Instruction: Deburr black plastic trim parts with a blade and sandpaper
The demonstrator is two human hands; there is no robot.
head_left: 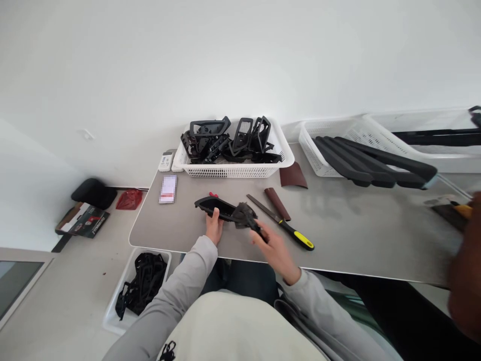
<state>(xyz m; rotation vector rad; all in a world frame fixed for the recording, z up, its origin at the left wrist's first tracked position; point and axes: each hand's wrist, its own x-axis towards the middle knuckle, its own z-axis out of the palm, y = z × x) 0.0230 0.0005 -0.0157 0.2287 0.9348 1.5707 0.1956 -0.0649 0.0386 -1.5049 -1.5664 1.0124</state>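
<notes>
My left hand (214, 226) grips a black plastic frame part (213, 203) above the front left of the grey table, thumb on its near edge. In my right hand (273, 246), slightly blurred, is a dark handle (257, 230) with a dark, fuzzy head (244, 214) that touches the right end of the part. Just right of this lies a file (296, 235) with a black and yellow handle. Beside the file are a rolled brown sheet (277, 203) and a curved brown sheet (293, 175). Something small and red (213, 194) shows behind the part.
A white basket (233, 172) of black frames stands at the back. More white baskets (319, 165) hold long black parts (356, 160). A phone (168, 189) lies at left. On the floor is a white bin (112, 308). Another person's arm (466, 271) is at far right.
</notes>
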